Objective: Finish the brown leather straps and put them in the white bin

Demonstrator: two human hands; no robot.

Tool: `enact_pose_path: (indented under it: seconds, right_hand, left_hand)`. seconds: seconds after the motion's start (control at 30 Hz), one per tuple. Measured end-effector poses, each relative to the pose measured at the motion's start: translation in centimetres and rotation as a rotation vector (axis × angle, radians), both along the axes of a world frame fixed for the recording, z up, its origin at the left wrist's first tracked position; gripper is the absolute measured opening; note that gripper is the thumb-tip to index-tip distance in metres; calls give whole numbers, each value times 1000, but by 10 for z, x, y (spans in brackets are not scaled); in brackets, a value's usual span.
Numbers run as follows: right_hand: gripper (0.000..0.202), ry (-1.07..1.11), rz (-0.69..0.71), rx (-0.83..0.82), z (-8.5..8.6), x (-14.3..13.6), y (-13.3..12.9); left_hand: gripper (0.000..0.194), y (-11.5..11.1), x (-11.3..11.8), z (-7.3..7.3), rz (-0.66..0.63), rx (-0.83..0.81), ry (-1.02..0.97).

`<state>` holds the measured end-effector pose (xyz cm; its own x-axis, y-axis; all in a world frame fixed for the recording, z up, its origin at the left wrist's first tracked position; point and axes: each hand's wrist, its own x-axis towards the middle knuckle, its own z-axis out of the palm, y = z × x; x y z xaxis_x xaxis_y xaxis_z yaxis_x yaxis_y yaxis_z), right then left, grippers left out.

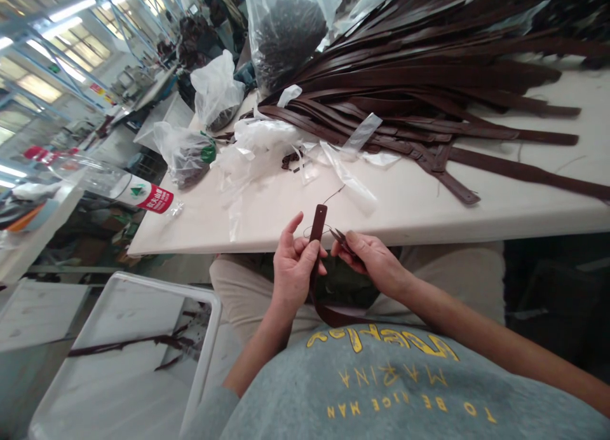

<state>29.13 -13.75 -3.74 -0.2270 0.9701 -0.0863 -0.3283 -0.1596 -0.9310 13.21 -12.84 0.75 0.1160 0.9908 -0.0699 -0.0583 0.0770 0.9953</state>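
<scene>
My left hand (296,265) pinches a dark brown leather strap (318,222) between thumb and fingers, close to its squared end with a small hole. The strap's tail curves down to my lap. In my right hand (369,257) is a small pair of dark thread snips (339,238), its two points slightly apart and directed at the strap. A thin dark thread (307,231) loops beside the strap, close to the snips' points. Another length of thread trails from the strap's end onto the table.
A white table (257,227) carries a big pile of brown straps (405,77), clear plastic scraps (350,179) and plastic bags (216,87). To the left are a large bottle (157,198) and a white bin (214,300) holding strap pieces.
</scene>
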Motion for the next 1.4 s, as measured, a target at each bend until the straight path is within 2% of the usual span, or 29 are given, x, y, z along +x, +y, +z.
enact_pose_path:
  seconds: [0.23,0.5,0.7,1.03,1.4]
  right_hand:
    - [54,71,-3,5,-2,-2,1]
    - [53,171,20,-63,2,-3,4]
    - [50,171,35,-12,0,-4,3]
    - [53,220,84,-154,-8,3,-8]
    - [55,243,83,-94,4,-3,2]
  left_hand:
    - [73,-1,1,-1,-7,-14,4]
    - [72,-2,2,-4,-29,-28,-18]
    - [72,-4,2,-5,-16,-25,-21]
    - [73,-6,-3,-7,6,4,-31]
    - [72,-7,-2,-10,-9,-8,-16]
